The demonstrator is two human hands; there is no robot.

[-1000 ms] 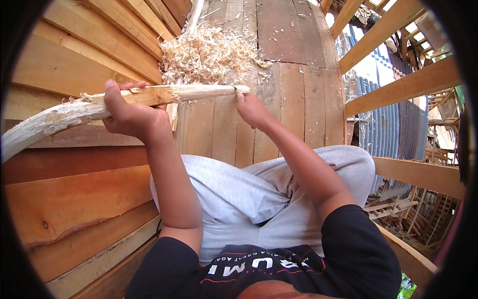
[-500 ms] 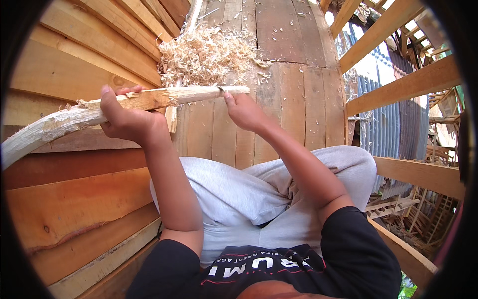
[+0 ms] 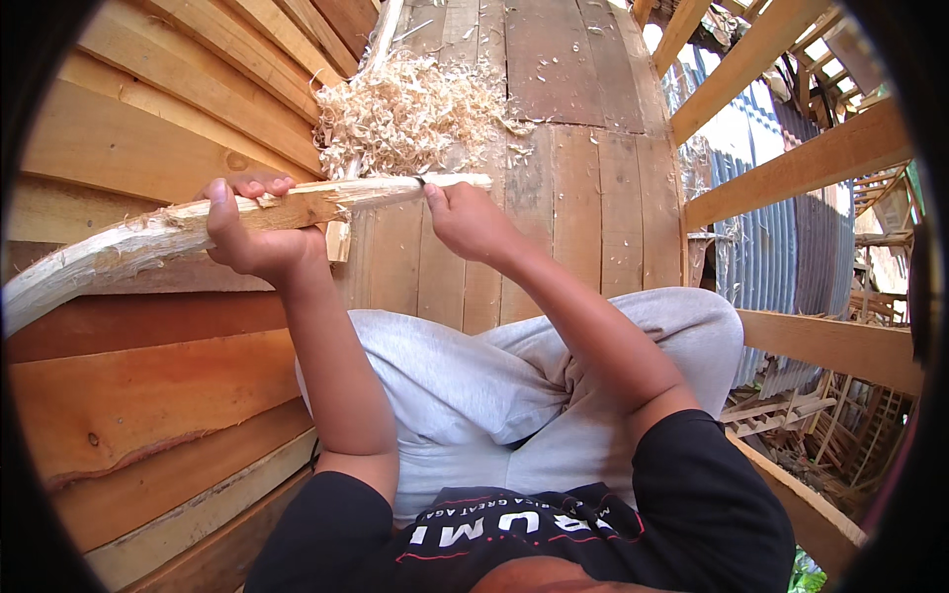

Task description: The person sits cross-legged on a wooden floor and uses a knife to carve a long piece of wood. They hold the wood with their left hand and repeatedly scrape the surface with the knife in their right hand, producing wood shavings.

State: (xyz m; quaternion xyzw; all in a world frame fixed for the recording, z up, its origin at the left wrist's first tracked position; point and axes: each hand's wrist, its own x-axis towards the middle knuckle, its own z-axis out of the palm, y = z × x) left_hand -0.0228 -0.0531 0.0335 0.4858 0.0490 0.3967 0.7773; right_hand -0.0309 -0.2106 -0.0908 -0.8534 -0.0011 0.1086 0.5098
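Observation:
A long, curved wooden pole [image 3: 129, 240], peeled pale with a browner patch near its middle, runs from the left edge to a whittled tip past my right hand. My left hand [image 3: 259, 232] cups it from below, thumb on the near side and fingertips over the far side. At the thin end my right hand [image 3: 470, 222] is closed around a knife, its handle hidden by the fist. Only a short dark piece of the blade [image 3: 423, 182] shows, lying across the pole by my thumb.
Curly wood shavings [image 3: 410, 114] are heaped on the plank floor [image 3: 573, 188] beyond the pole. Stacked boards [image 3: 148, 415] rise along my left. A timber railing [image 3: 801, 168] stands at right, with corrugated metal sheets [image 3: 771, 257] behind it. My legs [image 3: 445, 376] are crossed below.
My right hand and the dark blade have slid a little left along the pole, toward my left hand. The left hand's thumb has lifted and shifted slightly; its hold remains.

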